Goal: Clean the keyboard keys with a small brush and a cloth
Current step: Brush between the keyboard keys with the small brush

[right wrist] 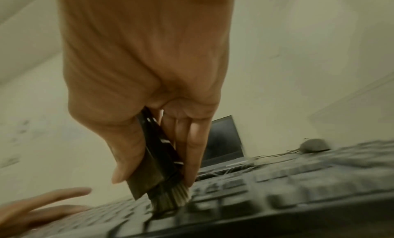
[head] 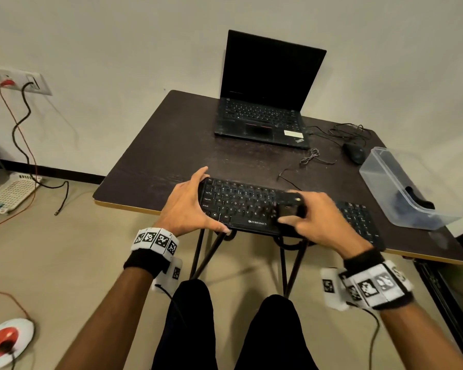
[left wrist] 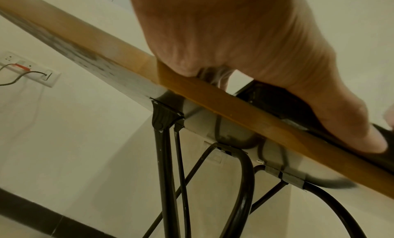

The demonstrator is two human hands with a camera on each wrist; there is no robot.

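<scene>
- R hand (head: pixel 316 217) gripped small black brush (right wrist: pixel 157 171) betw. thumb & fingers, bristles down on keys near mid keyboard.
- L hand (head: pixel 187 206) clasped left end of black Zebronics keyboard (head: pixel 241 206), thumb at near edge, fingers over far edge.
- Keyboard lay along near edge of dark table (head: pixel 171 145).
- Cloth: dark bundle in clear plastic box (head: pixel 380 166) at right; can't confirm.
- Open laptop (head: pixel 267 92) at far side, mouse (head: pixel 354 152) right of it.

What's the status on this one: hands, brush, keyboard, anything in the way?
Left hand grips the keyboard by its left end. Right hand holds the brush, bristles on the keys. Nothing in the way.
</scene>
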